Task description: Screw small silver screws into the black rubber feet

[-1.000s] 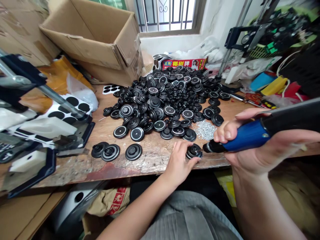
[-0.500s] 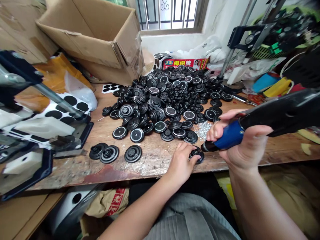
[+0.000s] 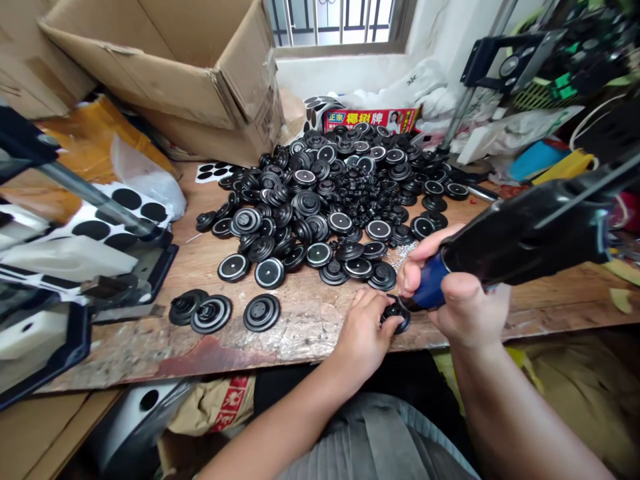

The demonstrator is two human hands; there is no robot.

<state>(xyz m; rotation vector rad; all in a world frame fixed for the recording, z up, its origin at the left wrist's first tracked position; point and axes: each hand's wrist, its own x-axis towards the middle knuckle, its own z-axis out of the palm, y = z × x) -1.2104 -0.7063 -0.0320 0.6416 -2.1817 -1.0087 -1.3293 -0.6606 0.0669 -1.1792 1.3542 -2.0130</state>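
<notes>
Thumb and fingertips of my left grip (image 3: 363, 327) close narrowly on one black, ridged, round plastic-looking disc (image 3: 403, 323), which lies near the front edge of the worn brown wooden bench (image 3: 310, 323). My right grip (image 3: 463, 310) wraps round one black-and-blue power driver (image 3: 520, 230), its nose down at the disc; whether the bit touches, I cannot tell. I judge the step in hand to be driving a screw there; the next move probably calls for pinning the disc firmly and lining the driver up with its centre. Just beyond my right fingers lies one heap of small silvery metal screws (image 3: 400, 252), partly hidden, too many to count. Leftward, three more discs lie apart: one overlapping pair (image 3: 211, 314) and one single disc (image 3: 261, 313). Behind spreads one big pile of black ridged discs (image 3: 307, 203), dozens, beyond exact count. Back left stands one open brown cardboard box (image 3: 150, 83).
</notes>
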